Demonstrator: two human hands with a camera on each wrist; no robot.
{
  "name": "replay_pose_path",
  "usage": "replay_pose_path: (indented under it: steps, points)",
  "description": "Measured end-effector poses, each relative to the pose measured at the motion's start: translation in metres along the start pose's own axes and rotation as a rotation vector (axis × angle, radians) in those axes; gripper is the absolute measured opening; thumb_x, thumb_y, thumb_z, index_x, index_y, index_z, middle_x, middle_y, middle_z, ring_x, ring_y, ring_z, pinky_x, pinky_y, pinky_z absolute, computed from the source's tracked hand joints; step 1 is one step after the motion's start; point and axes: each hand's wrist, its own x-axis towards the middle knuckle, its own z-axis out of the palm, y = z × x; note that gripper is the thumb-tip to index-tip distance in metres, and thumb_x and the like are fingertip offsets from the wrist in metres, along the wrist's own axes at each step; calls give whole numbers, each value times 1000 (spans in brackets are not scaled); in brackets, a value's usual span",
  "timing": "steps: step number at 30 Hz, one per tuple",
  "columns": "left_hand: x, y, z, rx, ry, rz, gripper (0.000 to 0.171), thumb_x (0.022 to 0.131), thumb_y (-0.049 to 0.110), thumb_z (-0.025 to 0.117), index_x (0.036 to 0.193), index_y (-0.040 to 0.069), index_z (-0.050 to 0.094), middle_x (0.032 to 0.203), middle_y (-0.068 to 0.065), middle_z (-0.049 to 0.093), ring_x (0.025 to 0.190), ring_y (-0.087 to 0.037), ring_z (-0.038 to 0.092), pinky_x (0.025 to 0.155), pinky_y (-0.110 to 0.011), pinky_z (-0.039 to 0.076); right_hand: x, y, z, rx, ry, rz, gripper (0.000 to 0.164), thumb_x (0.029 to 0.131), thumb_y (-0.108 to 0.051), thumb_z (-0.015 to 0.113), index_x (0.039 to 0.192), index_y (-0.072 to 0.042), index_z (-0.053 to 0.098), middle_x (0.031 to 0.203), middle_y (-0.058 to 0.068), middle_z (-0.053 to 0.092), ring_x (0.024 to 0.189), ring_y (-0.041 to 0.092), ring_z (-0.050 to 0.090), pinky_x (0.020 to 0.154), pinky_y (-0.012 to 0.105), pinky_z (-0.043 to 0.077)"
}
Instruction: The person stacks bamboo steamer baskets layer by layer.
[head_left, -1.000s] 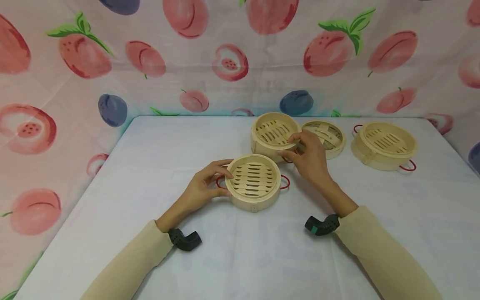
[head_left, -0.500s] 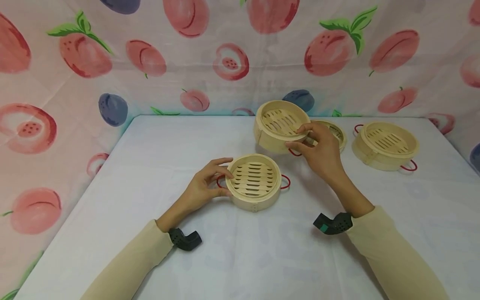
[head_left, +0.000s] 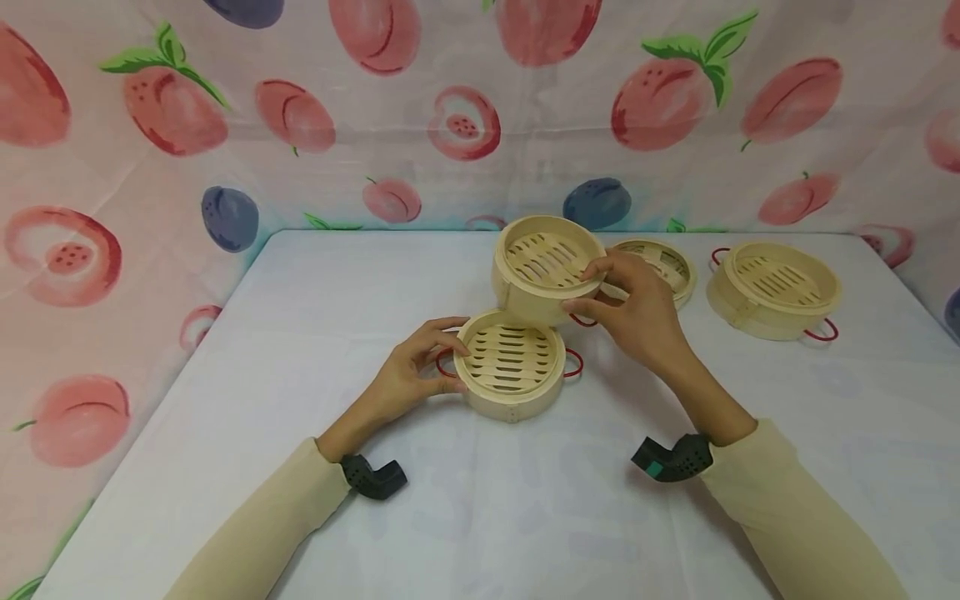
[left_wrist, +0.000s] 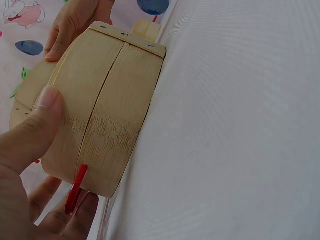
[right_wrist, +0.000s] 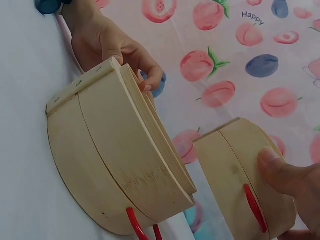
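Note:
My left hand (head_left: 408,371) grips the left side of a round bamboo steamer basket (head_left: 510,371) standing on the white table, thumb in front and fingers on the far side. Red loop handles stick out at its two sides. With my right hand (head_left: 637,312) I pinch the right rim of a second bamboo steamer basket (head_left: 543,258), slightly tilted. It overlaps the first basket's back rim in the head view. The right wrist view shows a gap between this held basket (right_wrist: 230,170) and the front one (right_wrist: 110,145). Both slatted bottoms show, with nothing on them.
Behind my right hand lies a bamboo steamer lid (head_left: 671,262), partly hidden. A third steamer basket (head_left: 772,292) with red handles stands at the back right. A fruit-print cloth (head_left: 450,125) hangs along the table's back edge.
My right hand has raised the second basket off the table, shifted it right, then brought it lower and left towards the front basket. The left hand and front basket have stayed put.

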Motion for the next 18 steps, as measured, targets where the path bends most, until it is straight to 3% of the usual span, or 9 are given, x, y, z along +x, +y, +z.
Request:
replay_pose_path:
  steps: [5,12,18]
  points:
    - [0,0,-1,5,0,0,40,74,-7,79,108,5,62,142,-10,41,133,-27,36,108,-47,28,-1,-1,-1,36,-65,-9,30,76,-11,82,96,-6,60,129,6,51,115,23,56,86,34,51]
    - [1,23,4,3,5,-15,39,72,-16,75,106,-7,58,142,-26,36,133,-40,32,107,-57,24,-2,0,-1,40,-126,-34,28,77,-13,81,94,-7,59,133,7,49,119,25,54,86,35,52]
    - [2,28,5,3,7,-21,39,72,-16,75,105,-7,57,141,-28,36,133,-40,32,107,-57,24,-4,1,-1,45,-161,-37,29,77,-13,81,95,-7,61,135,8,48,116,30,56,84,32,52]
